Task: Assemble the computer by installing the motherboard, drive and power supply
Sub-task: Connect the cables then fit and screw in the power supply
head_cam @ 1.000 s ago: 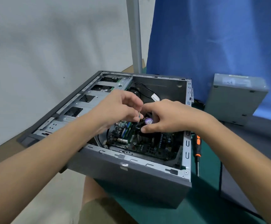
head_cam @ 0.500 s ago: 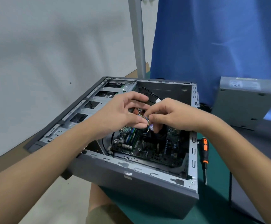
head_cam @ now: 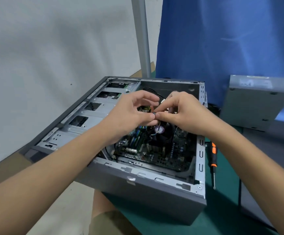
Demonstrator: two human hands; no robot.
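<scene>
A grey computer case (head_cam: 148, 189) lies open on its side on the table. The green motherboard (head_cam: 154, 150) sits inside it, with a black cooler fan (head_cam: 165, 133) near its middle. My left hand (head_cam: 129, 114) and my right hand (head_cam: 185, 112) meet above the fan. Both pinch a thin bundle of coloured fan wires (head_cam: 155, 116) between thumb and fingertips. A grey power supply (head_cam: 255, 102) stands outside the case at the right, leaning against the blue cloth. No drive is visible outside the case.
A screwdriver with an orange and black handle (head_cam: 213, 156) lies on the green mat (head_cam: 222, 209) right of the case. A grey pole (head_cam: 142, 38) rises behind the case. A blue cloth (head_cam: 222, 39) hangs at the back right. My knee (head_cam: 104, 214) shows below the case.
Both hands have risen from the cooler fan to above it, drawing the fan wires up with them. My view has shifted, so the case sits lower and more to the right.
</scene>
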